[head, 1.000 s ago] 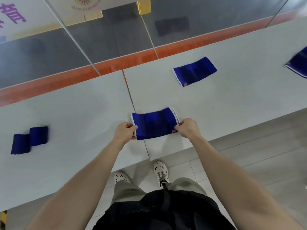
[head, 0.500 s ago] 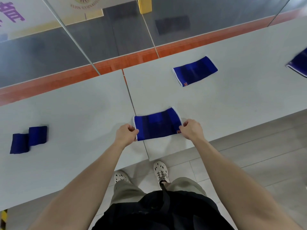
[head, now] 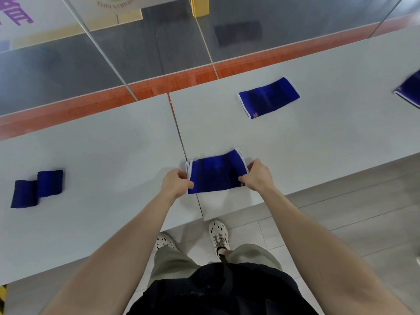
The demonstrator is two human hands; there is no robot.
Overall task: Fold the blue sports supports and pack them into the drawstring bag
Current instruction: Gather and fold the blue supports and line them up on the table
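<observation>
A blue sports support [head: 216, 172] with white edges lies on the white table [head: 318, 137] near its front edge. My left hand [head: 176, 184] pinches its left end and my right hand [head: 256, 177] pinches its right end; both ends are lifted a little. Another flat blue support [head: 268, 97] lies farther back on the right. A third blue support [head: 409, 89] shows partly at the right border. Two folded blue supports [head: 36, 188] sit side by side at the left. No drawstring bag is in view.
Two white tabletops meet at a seam [head: 179, 137] just left of the held support. Behind the table runs an orange floor stripe [head: 159, 84] and grey floor. My feet [head: 218, 233] stand on tiles below the table's front edge.
Both hands have drawn the support's ends slightly up and inward, so the cloth looks narrower and its white edges curl. The other supports have not moved.
</observation>
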